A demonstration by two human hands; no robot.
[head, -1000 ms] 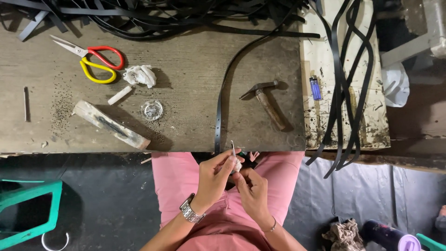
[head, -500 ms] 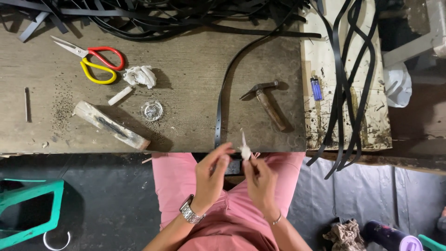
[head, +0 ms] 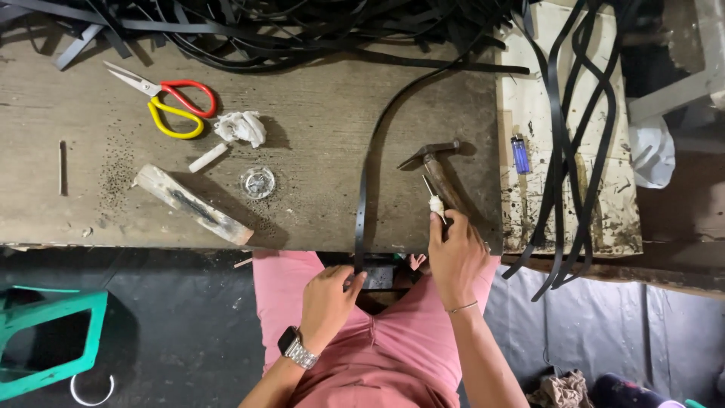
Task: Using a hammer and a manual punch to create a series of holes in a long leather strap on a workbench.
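The left hand [head: 330, 298] pinches the strap [head: 362, 204], which runs up and away from its fingers. The right hand [head: 455, 253] grips a small tool [head: 434, 198], just right of the strap, beside the hammer [head: 438, 170].

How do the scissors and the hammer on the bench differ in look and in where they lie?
The scissors have bright red and yellow handle loops; the hammer has a dull brown wooden handle and dark metal head. The scissors lie at the bench's far left, away from both hands; the hammer lies close to the right hand, which holds a small pale-handled tool over it. Both lie flat on the wooden bench.
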